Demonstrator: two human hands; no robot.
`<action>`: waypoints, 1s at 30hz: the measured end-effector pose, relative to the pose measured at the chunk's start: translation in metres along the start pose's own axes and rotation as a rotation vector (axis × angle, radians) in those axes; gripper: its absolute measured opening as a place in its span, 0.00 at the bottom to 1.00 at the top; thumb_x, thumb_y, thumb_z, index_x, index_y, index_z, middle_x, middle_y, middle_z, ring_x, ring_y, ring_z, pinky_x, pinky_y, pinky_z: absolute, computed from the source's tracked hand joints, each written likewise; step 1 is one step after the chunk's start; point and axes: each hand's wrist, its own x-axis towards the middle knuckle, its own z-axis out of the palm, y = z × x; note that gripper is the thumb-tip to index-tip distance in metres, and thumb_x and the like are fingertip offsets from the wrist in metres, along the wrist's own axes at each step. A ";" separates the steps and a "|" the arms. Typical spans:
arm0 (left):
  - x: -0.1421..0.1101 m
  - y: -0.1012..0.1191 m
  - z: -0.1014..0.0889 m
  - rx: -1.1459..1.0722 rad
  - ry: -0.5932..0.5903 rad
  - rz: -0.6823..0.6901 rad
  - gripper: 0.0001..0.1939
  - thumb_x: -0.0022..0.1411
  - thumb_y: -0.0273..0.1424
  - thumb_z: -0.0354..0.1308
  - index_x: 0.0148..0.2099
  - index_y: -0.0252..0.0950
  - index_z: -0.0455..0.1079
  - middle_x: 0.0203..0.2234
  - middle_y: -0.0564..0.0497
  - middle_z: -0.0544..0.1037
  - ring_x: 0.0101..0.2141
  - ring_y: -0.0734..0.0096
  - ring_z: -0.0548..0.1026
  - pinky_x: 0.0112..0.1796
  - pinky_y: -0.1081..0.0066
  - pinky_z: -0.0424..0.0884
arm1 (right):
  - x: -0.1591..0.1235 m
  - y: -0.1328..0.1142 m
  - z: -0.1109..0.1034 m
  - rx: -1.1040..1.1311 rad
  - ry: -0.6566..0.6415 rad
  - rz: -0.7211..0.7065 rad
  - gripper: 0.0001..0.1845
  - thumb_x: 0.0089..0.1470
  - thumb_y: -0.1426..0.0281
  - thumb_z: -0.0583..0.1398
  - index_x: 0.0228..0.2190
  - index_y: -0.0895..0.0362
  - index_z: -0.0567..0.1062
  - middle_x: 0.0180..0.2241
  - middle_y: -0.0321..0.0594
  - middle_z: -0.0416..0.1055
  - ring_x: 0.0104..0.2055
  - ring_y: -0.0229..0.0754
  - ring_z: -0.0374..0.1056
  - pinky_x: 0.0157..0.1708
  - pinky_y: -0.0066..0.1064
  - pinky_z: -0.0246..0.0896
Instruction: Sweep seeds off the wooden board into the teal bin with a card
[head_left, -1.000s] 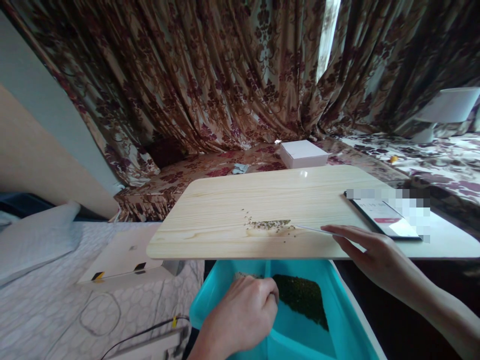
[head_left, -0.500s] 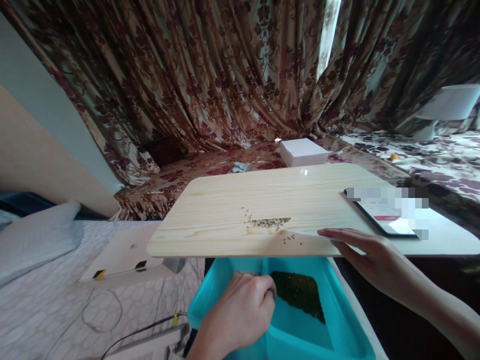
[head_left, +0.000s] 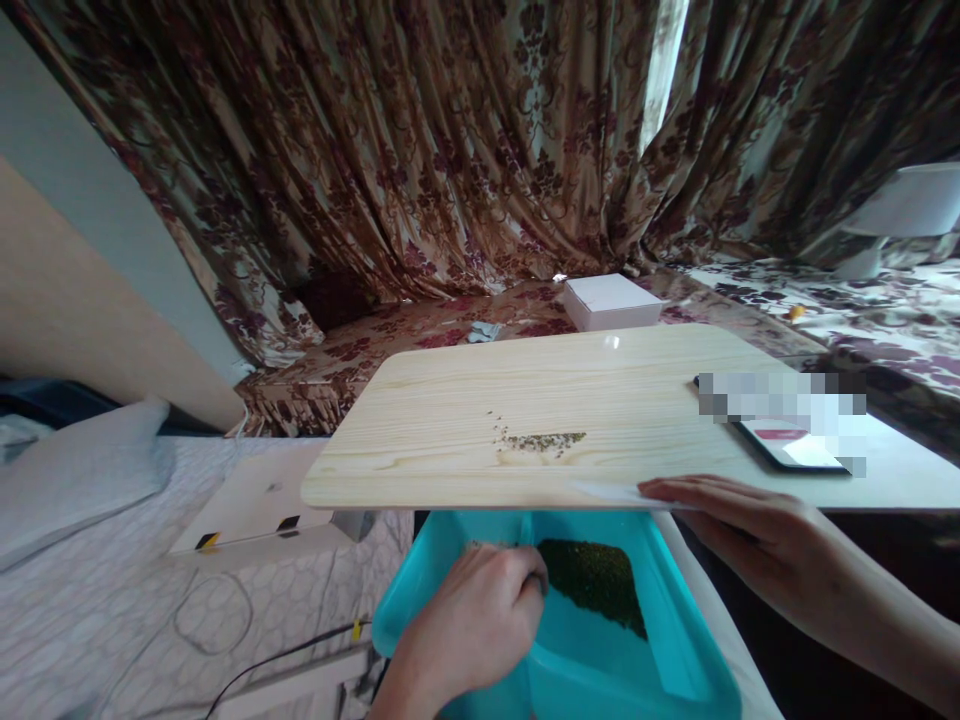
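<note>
The right hand (head_left: 772,535) had moved nearer, its right-end pinch suiting the likely light, bendy white strip (head_left: 609,491); the left hand (head_left: 480,620) curled, contents unclear.

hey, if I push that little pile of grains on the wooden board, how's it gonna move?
The pile of grains will probably spread rather than move as one lump, since loose specks already lie apart at one end. The grains should slide fairly easily, as the board looks smooth and glossy. Each looks tiny, so likely very light.
</note>
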 end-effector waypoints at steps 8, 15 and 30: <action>0.001 -0.001 -0.001 -0.012 -0.004 -0.004 0.15 0.65 0.31 0.44 0.41 0.40 0.73 0.40 0.51 0.79 0.44 0.62 0.72 0.47 0.65 0.62 | 0.030 0.020 0.014 -0.074 0.020 0.052 0.16 0.61 0.71 0.53 0.42 0.54 0.80 0.40 0.42 0.81 0.41 0.45 0.78 0.38 0.35 0.75; 0.001 -0.004 -0.002 -0.010 0.003 -0.002 0.15 0.65 0.30 0.44 0.41 0.41 0.73 0.40 0.52 0.79 0.44 0.63 0.72 0.47 0.65 0.61 | 0.025 0.023 0.017 -0.082 0.007 0.047 0.16 0.60 0.70 0.53 0.42 0.53 0.80 0.39 0.41 0.82 0.39 0.45 0.78 0.37 0.35 0.75; 0.001 -0.002 -0.004 -0.009 0.001 -0.033 0.16 0.65 0.31 0.43 0.42 0.41 0.74 0.40 0.51 0.79 0.45 0.62 0.72 0.47 0.66 0.62 | 0.036 0.007 0.026 -0.010 -0.025 -0.004 0.17 0.60 0.74 0.52 0.42 0.54 0.80 0.40 0.42 0.81 0.41 0.43 0.78 0.40 0.33 0.74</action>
